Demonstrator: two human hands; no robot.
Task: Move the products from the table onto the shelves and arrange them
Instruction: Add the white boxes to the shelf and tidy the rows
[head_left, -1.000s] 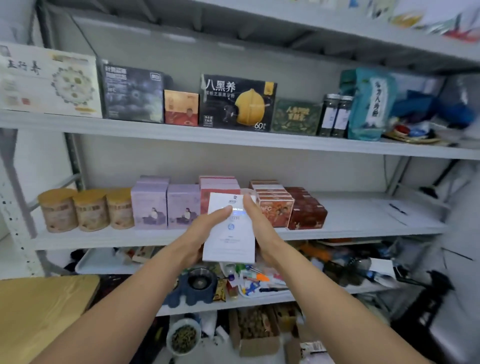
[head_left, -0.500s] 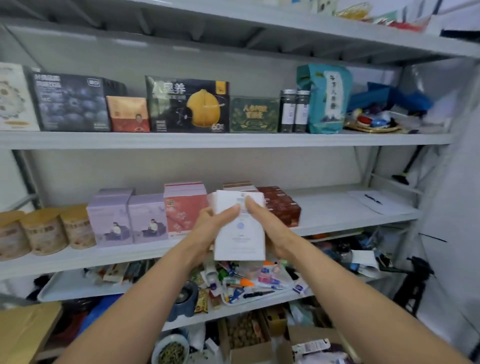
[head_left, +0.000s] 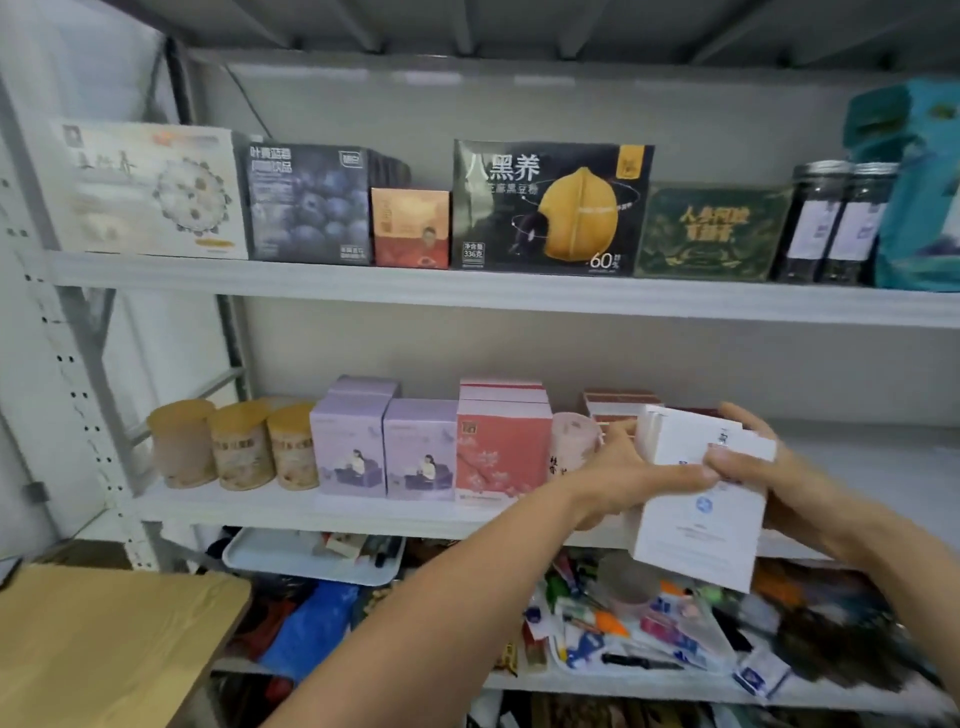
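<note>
White carton (head_left: 698, 499), one item, tilted, held in the air before the front edge of the middle shelf (head_left: 363, 512), not yet set down.

Grip: left hand (head_left: 628, 467) has its thumb laid across the front face and its fingers behind, mostly hidden. Right hand (head_left: 779, 483) has its thumb on the front and its fingers curled over the top corner. Both pinch the carton.

Hazards, as judged:
- The carton goes in tilted, so a bottom corner may catch the shelf lip.
- The pink tumbler (head_left: 571, 447) and dark red cartons (head_left: 618, 402) stand just beside the likely slot, so a sideways nudge could topple the tumbler or skew the row.
- If the carton lands askew near the edge, it could drop into the clutter on the lower shelf (head_left: 649, 680).

Surface: grey metal shelving. The middle tier is stocked at left with tan canisters (head_left: 239, 447), lilac boxes (head_left: 384, 452) and a pink box (head_left: 501, 452), with bare shelf at far right.

Room: upper shelf (head_left: 467, 293) with large boxes and dark jars. A wooden table (head_left: 104, 639) sits at lower left.
</note>
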